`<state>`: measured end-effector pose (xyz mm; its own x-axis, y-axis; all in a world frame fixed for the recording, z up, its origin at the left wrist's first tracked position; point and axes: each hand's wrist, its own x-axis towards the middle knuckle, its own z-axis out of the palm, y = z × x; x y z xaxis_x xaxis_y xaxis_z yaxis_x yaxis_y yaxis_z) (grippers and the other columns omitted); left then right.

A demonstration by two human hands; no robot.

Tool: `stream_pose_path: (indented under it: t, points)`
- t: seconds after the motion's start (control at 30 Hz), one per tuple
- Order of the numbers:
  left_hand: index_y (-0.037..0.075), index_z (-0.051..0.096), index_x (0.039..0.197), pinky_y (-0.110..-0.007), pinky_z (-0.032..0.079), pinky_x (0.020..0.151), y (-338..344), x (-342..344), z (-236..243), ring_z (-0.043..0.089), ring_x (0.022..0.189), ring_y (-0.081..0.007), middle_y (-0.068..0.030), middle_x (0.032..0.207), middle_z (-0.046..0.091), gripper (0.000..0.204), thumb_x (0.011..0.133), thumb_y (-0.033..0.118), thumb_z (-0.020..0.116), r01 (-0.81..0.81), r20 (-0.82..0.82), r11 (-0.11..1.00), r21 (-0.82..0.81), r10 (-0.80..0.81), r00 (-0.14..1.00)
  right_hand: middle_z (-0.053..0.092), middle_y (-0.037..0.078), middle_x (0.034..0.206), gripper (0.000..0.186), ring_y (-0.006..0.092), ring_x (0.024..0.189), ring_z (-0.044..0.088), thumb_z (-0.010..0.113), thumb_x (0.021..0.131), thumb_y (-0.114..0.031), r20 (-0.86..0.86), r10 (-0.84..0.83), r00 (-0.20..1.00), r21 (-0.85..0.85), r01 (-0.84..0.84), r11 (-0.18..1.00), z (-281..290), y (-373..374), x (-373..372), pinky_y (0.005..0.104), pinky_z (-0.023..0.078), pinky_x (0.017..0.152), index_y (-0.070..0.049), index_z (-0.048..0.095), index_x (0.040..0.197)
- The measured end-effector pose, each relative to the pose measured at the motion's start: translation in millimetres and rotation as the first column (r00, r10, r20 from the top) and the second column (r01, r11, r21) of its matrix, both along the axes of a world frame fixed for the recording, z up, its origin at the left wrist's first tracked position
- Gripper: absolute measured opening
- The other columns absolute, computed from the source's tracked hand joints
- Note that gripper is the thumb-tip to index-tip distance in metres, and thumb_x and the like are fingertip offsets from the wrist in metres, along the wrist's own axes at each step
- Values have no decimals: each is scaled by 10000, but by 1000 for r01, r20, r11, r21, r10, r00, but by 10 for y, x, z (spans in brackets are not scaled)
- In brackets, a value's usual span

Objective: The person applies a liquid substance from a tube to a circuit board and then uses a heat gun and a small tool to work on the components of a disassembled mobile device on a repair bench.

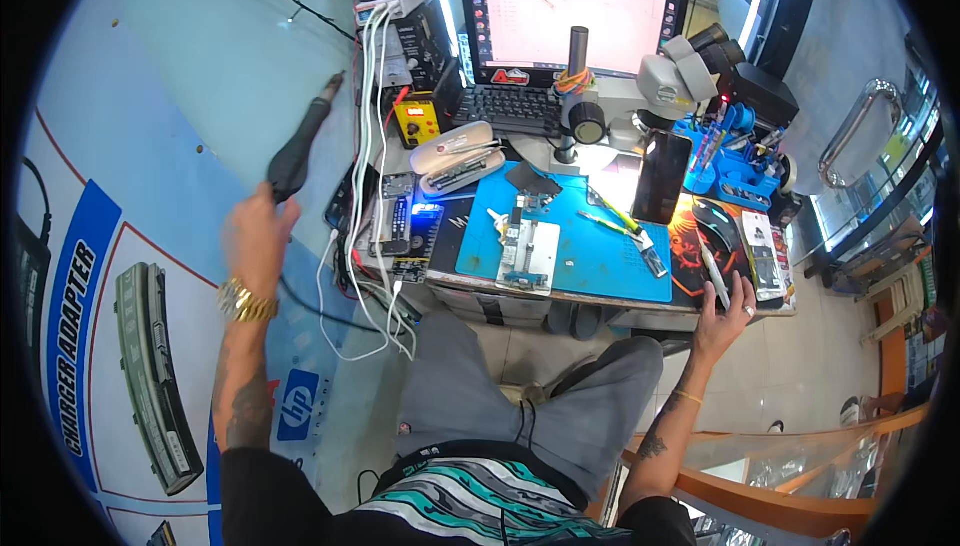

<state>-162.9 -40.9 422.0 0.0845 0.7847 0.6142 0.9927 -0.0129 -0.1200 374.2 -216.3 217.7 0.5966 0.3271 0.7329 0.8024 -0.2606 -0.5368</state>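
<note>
Handpiece (292, 156), black, slim-tipped: lies at the person's far left, well apart from the mat; long axis runs from the fingers away from the body, leaning right, tip uppermost. Left hand (262, 236): the nearer of the two by far, wrapped about the handpiece's rear end, so that the whole length projects beyond the grip; forearm reaches nearly straight forward from the lower edge, back of the hand mostly upward, gold watch (248, 301) at the wrist. White tool (713, 274), pen-shaped: located at the right end of the bench, beside the mouse (718, 224); long axis points away from the body and slightly left, narrow end foremost. Right hand (726, 312): grasps the rear of the white tool between thumb and fingers, ring on one finger; whether the tool is lifted or rests on the dark pad (692, 264) cannot be told. Right forearm slants forward and outward from the body. Metal holder (540, 256) with a board: on the blue mat (480, 236), between the two hands, touched by neither; it lies to the right of the handpiece and left of the white tool, both tips directed past it rather than at it.
</note>
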Motion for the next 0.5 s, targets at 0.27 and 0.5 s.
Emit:
stream_pose_path:
  t: [0.27,0.5]
  points:
    - [-36,658,1170,-355,423,492,-1318,-346,378,493,483,-222,-134,646,549,428,802,133,795,155,-46,953,262,-148,988,575,205,1298,407,357,1189,560,624,905,9,268,323,908,252,-389,886,742,-69,-1008,463,426,1031,0,563,1307]
    - [-52,656,1184,-366,369,441,-1683,-284,393,480,487,-202,-67,606,475,530,698,96,806,504,-220,864,-15,-495,841,619,200,1189,531,341,980,636,649,793,-136,559,776,291,-128,-895,428,1826,31,-2557,401,484,761,-170,595,1321]
